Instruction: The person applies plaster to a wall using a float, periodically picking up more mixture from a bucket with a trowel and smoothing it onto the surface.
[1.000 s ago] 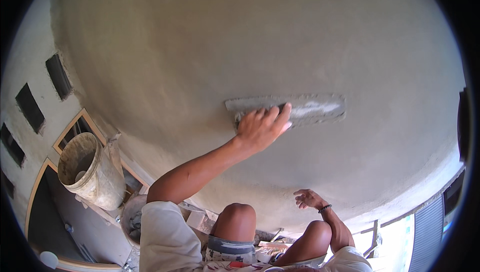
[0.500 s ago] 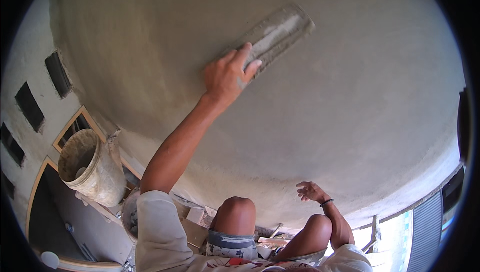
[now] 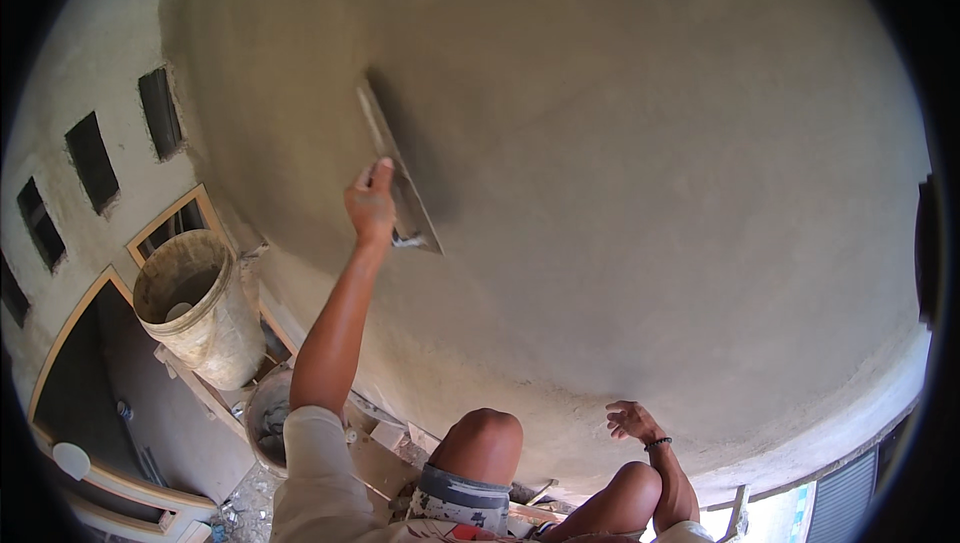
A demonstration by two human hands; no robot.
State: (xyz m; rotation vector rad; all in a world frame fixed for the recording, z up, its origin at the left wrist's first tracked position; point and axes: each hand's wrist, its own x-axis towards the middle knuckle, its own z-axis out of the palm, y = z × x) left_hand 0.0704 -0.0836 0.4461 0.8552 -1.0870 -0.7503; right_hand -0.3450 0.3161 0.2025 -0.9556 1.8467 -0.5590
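My left hand [image 3: 371, 201] is closed on the handle of a long rectangular metal plastering trowel [image 3: 420, 218], tilted nearly upright on screen against the grey plastered wall [image 3: 650, 163], with a dark shadow along its right side. Lower right, my right hand [image 3: 628, 419], with a dark bead bracelet at the wrist, holds nothing; its fingers are loosely bent and apart, near the lower part of the wall.
A dirty pale bucket [image 3: 220, 343] stands at the left on boards, with a tub [image 3: 268, 421] of grey mix below it. Further left are a wall with dark openings [image 3: 92, 163] and wood-framed openings [image 3: 82, 283]. My knees [image 3: 485, 443] rise at the bottom.
The trowel has swung from horizontal through a diagonal to steep and moved up and left with my left hand. The view has shifted slightly, and my right hand sits a little lower in it.
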